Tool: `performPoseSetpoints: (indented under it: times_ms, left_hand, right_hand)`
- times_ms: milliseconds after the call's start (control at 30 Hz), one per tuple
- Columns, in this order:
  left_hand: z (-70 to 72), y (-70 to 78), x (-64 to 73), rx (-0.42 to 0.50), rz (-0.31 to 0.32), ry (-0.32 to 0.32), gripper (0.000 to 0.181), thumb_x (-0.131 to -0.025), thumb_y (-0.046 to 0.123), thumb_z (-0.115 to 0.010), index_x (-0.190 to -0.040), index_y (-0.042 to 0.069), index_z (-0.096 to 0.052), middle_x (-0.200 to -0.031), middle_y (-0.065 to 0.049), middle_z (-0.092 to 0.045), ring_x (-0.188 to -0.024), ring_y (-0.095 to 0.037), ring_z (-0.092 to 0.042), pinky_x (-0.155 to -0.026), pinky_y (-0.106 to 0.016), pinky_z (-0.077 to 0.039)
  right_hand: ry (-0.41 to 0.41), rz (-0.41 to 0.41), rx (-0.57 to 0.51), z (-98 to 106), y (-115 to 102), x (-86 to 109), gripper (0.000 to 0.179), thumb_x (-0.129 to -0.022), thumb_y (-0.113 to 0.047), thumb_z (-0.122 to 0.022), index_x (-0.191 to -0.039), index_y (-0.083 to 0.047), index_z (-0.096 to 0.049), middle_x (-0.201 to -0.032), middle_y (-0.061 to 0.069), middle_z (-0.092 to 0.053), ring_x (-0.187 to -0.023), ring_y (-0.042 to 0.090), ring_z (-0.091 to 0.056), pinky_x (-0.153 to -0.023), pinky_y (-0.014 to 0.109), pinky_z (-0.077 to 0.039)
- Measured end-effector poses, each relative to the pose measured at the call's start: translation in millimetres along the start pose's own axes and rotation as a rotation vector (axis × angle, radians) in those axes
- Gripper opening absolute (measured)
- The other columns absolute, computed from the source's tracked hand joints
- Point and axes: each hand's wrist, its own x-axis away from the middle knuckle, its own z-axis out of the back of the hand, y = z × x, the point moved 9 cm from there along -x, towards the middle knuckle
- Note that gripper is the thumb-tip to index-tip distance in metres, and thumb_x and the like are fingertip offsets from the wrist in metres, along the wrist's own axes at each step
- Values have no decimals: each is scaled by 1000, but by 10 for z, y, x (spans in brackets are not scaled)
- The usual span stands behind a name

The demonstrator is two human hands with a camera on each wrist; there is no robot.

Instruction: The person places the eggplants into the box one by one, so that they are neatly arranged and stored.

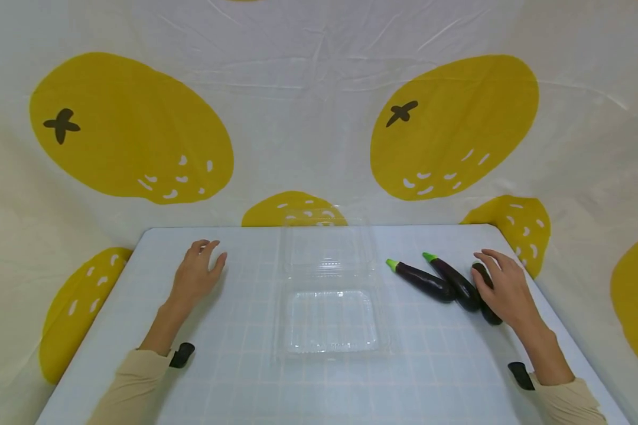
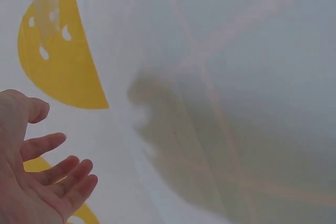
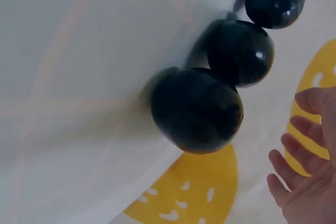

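Note:
Three dark purple eggplants lie side by side at the right of the table: the left eggplant [image 1: 424, 282], the middle eggplant [image 1: 457, 284] and the right eggplant [image 1: 490, 313]. Above the right one hovers my right hand [image 1: 505, 289], fingers relaxed and spread, partly hiding it. In the right wrist view the rounded end of the nearest eggplant [image 3: 197, 111] shows beside the loosely bent fingers [image 3: 294, 156]. My left hand [image 1: 194, 274] is held over the table's left side, holding nothing, its fingers loosely bent. A clear plastic clamshell box [image 1: 332, 352] lies opened between the hands, lid toward the back.
The white table [image 1: 234, 378] has a faint checked pattern and ends at a straight back edge. Behind and around it hangs a pale cloth [image 1: 303, 136] with large yellow fruit prints. Black bands [image 1: 182, 355] sit at both wrists.

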Motion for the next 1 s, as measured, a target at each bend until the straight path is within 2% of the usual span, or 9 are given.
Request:
performPoseSetpoints:
  times_ms: [100,300,533,800,1000]
  left_hand:
    - [-41,62,9,26,7,-9,40,-103,18,-60,-133,-9,-59,-132,-32,-51,-118,-50,-53,-94,-64,-48]
    - [-130,206,29,112,25,-34,41,-104,21,-61,-136,-5,-60,-135,-29,-51,-120,-46,-55,-99,-62,-48]
    - [-232,332,45,193,63,-64,41,-105,23,-61,-138,-1,-61,-137,-25,-53,-115,-41,-60,-95,-57,-51]
    - [-270,512,92,307,35,-68,38,-104,20,-63,-136,0,-63,-134,-23,-57,-110,-38,-63,-91,-53,-53]
    - [-332,620,152,343,33,-75,37,-103,19,-66,-134,-1,-64,-131,-23,-60,-102,-33,-65,-87,-49,-57]
  right_hand:
    - [8,-3,-12,5,-46,-3,40,-88,-1,-74,-125,7,-62,-130,31,-56,-122,52,-48,-109,68,-34]
    - [51,44,-51,26,-195,-36,38,-86,0,-73,-122,8,-64,-126,29,-60,-117,51,-52,-100,69,-39]
    - [10,19,-73,-46,-296,-56,38,-88,0,-74,-124,8,-64,-128,29,-59,-119,50,-50,-101,69,-38]
    - [32,71,-123,-96,-443,-67,41,-85,3,-76,-124,7,-64,-127,29,-60,-117,51,-52,-98,68,-38]
    - [17,86,-140,-150,-559,-79,42,-85,2,-76,-125,6,-64,-127,28,-60,-118,49,-52,-98,68,-38]
